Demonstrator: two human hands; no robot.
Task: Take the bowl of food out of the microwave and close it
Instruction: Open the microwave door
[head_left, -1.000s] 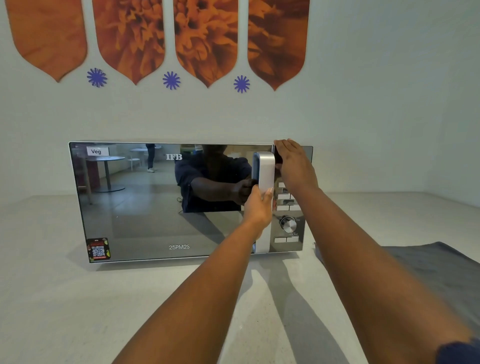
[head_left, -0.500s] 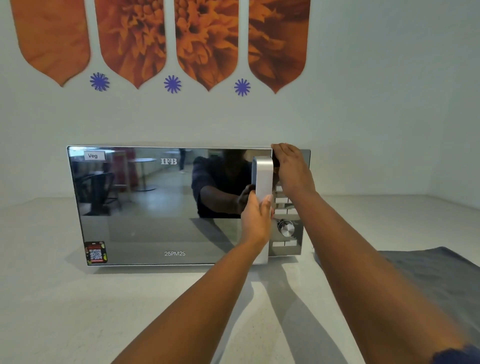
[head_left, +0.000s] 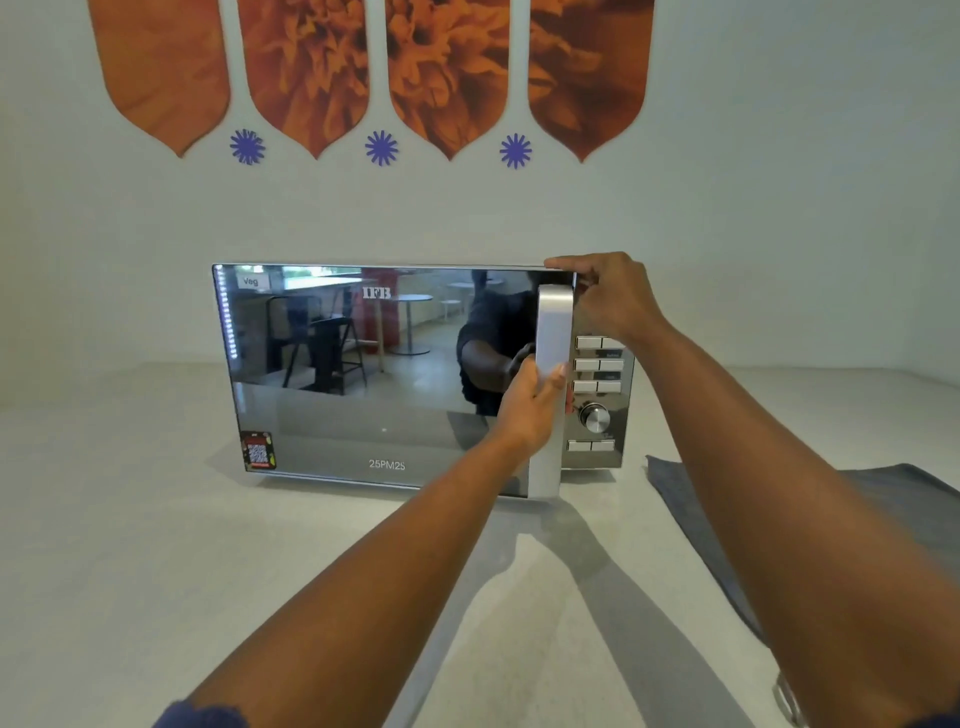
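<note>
A silver microwave with a mirrored door stands on the pale counter against the wall. My left hand is wrapped around the door's vertical silver handle. The door's handle side stands slightly out from the body. My right hand presses on the microwave's top right corner, above the button panel, holding nothing else. The mirrored door hides the inside, so no bowl of food shows.
A grey cloth lies on the counter to the right of the microwave. The pale counter spreads in front and to the left. Orange petal decals and blue stars decorate the wall above.
The door has swung slightly outward at its handle side under my left hand, and its reflection has shifted. My right hand stays on the top right corner.
</note>
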